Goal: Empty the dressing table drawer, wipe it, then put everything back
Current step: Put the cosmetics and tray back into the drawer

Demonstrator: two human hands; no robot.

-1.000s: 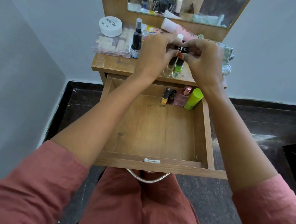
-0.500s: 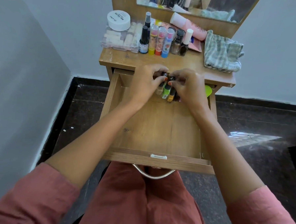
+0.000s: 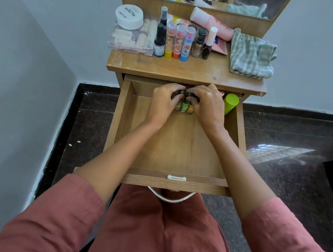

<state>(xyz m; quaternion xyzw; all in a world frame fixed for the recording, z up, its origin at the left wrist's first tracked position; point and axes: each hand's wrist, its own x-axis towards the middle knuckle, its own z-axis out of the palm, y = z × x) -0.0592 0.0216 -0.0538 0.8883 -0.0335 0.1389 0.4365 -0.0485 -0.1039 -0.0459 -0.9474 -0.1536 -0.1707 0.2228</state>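
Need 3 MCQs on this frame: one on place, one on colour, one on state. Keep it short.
1. Where are the small nail polish bottles that both hands are on?
A. At the back of the open drawer
B. On the tabletop by the cloth
C. On the floor

2. What colour is the bottle lying at the drawer's right back corner?
A. Red
B. Lime green
C. White

3. What state is the drawer in?
A. Shut
B. Pulled out, mostly bare
C. Pulled out, packed full

Key:
1 A: the left hand and right hand close on the bottles near the drawer's back wall.
2 B: its body is plainly lime green.
3 B: bare wood shows from the hands to the front edge.
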